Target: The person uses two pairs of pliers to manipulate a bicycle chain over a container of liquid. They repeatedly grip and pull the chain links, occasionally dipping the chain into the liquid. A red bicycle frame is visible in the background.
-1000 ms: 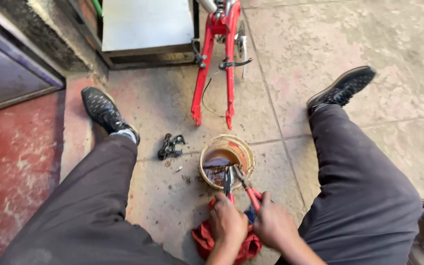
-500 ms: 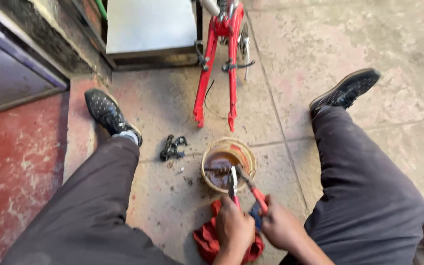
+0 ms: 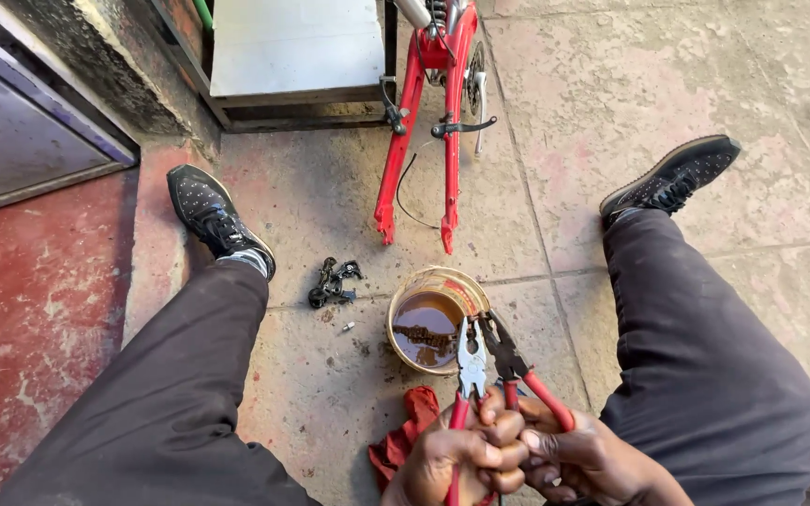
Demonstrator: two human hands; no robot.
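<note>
My left hand grips the red handles of a pair of combination pliers, jaws pointing away from me. My right hand holds a second pair of red-handled pliers right beside the first; their heads nearly touch. Both tools hang over the near rim of a small round tub filled with dark brown liquid. A red rag lies on the ground under my hands. What sits between the pliers' jaws is too small to make out.
A red bicycle fork and frame stands upside-down ahead of the tub. A black derailleur part lies on the paving left of the tub. My legs and black shoes flank the spot. A metal cabinet stands behind.
My hands and both pliers stay over the tub; the view has tilted slightly, and the pliers' heads sit closer together than before.
</note>
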